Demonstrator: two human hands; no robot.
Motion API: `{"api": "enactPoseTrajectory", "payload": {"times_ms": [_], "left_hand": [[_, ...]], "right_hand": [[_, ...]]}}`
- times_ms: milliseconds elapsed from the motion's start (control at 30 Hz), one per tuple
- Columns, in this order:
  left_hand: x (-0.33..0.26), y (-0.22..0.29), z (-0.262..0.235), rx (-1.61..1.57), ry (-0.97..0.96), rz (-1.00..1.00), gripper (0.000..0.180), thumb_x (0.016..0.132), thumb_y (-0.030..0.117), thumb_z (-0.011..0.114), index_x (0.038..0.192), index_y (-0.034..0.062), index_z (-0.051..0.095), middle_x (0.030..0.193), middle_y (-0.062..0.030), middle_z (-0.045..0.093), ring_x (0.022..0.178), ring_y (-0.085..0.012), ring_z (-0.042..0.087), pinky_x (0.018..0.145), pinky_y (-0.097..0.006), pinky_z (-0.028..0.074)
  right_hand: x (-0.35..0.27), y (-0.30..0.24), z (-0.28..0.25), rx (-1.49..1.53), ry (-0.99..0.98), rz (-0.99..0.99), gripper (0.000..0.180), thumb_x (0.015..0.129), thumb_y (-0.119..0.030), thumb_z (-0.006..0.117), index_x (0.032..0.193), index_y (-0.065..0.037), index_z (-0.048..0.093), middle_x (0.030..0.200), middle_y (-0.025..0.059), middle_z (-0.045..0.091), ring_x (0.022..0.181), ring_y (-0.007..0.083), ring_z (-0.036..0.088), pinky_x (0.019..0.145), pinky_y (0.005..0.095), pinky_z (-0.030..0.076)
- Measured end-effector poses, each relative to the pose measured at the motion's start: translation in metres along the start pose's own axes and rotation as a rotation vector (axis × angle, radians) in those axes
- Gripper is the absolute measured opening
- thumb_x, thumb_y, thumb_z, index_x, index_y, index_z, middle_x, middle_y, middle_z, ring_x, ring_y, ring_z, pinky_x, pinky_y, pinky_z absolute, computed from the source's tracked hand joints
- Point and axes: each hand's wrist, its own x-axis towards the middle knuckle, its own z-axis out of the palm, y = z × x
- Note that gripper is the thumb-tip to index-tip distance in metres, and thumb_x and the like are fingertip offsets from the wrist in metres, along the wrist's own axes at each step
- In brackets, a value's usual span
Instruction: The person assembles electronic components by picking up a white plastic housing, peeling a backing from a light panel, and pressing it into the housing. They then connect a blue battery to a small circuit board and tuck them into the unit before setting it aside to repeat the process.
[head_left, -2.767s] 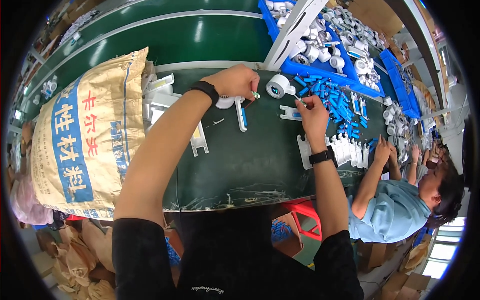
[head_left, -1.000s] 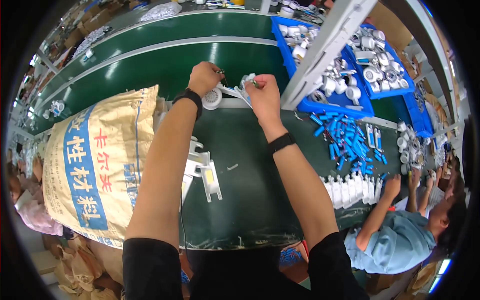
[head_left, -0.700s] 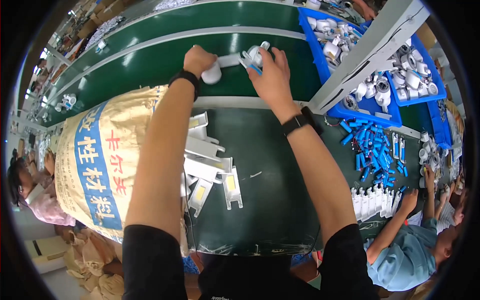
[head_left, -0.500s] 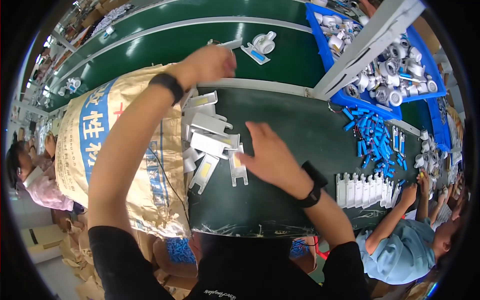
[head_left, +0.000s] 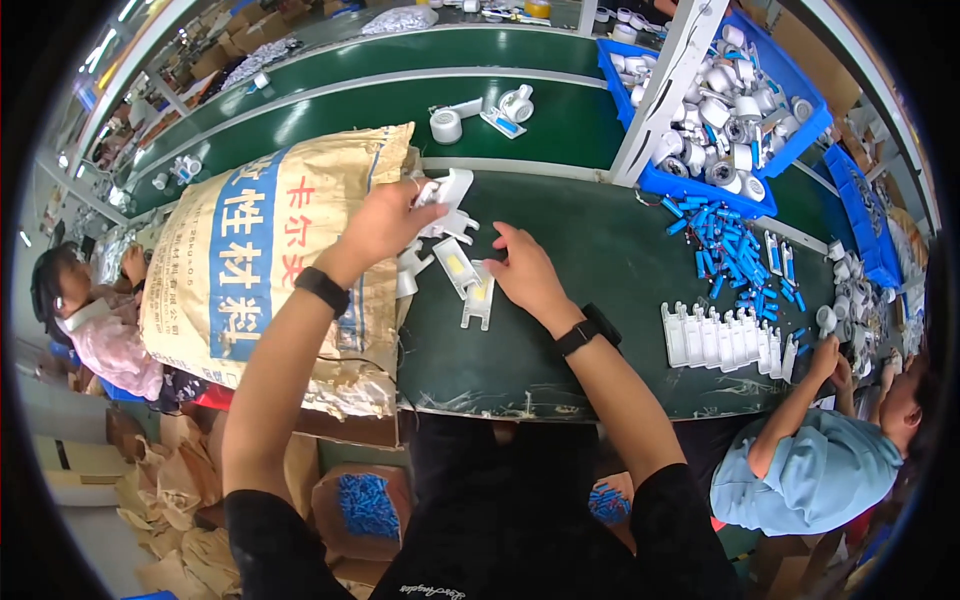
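Observation:
My left hand (head_left: 383, 228) is at the mouth of a large paper sack, its fingers closed on a white plastic housing (head_left: 456, 190). Below it lies a loose pile of similar housings. One white housing with a yellow patch (head_left: 455, 265) overlaps another forked-end housing (head_left: 478, 306) on the dark green table. Just right of these, my right hand (head_left: 530, 272) has its thumb and fingers apart and holds nothing. Its thumb is close to the forked-end housing; whether it touches cannot be made out.
The printed sack (head_left: 255, 270) fills the table's left side. Rightward lie blue cylindrical cells (head_left: 730, 250), a row of white housings (head_left: 720, 338) and a co-worker (head_left: 805, 465). A blue crate (head_left: 765, 205) of white parts stands behind a metal post (head_left: 660, 100). White lamp parts (head_left: 446, 125) sit on the conveyor.
My left hand has come back from the conveyor to the pile and now grips a housing. A round white lamp part shows on the belt where that hand was. The view has shifted.

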Motion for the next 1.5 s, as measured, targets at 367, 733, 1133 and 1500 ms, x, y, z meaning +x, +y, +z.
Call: {"api": "enactPoseTrajectory", "payload": {"times_ms": [367,733,1133,1500], "left_hand": [[0.015,0.014,0.056,0.738,0.110,-0.322,0.045,0.086,0.048,0.074,0.100,0.0052,0.070,0.108,-0.0176,0.069,0.088,-0.0362,0.073,0.072,-0.046,0.059],[0.023,0.102,0.112,-1.750,0.022,-0.526,0.049,0.111,0.045,0.037,0.148,0.0150,0.048,0.103,-0.0067,0.062,0.095,-0.0189,0.064,0.085,-0.034,0.057],[0.016,0.072,0.124,-1.915,-0.221,-0.254,0.051,0.107,0.025,0.053,0.154,0.0113,0.040,0.133,-0.0207,0.062,0.115,-0.0274,0.067,0.093,-0.043,0.060],[0.010,0.068,0.129,-1.775,-0.228,-0.302,0.047,0.104,0.018,0.058,0.150,0.0113,0.048,0.129,-0.0181,0.066,0.112,-0.0235,0.068,0.092,-0.037,0.060]], "right_hand": [[-0.016,0.001,-0.051,0.227,0.116,-0.006,0.044,0.094,-0.012,0.072,0.133,-0.001,0.055,0.124,0.0147,0.060,0.089,0.0187,0.068,0.078,0.0310,0.057],[-0.036,-0.012,-0.090,-0.111,0.280,-0.507,0.059,0.075,-0.026,0.086,0.129,-0.013,0.065,0.140,0.0065,0.054,0.122,0.0267,0.056,0.099,0.0425,0.046],[-0.031,-0.016,-0.102,-0.070,0.431,-0.397,0.031,0.075,-0.009,0.084,0.105,-0.008,0.077,0.110,0.0038,0.071,0.098,0.0249,0.067,0.081,0.0360,0.054],[-0.028,-0.019,-0.096,-0.171,0.374,-0.449,0.023,0.073,-0.002,0.082,0.094,-0.008,0.077,0.095,0.0028,0.071,0.085,0.0233,0.066,0.074,0.0349,0.054]]}}
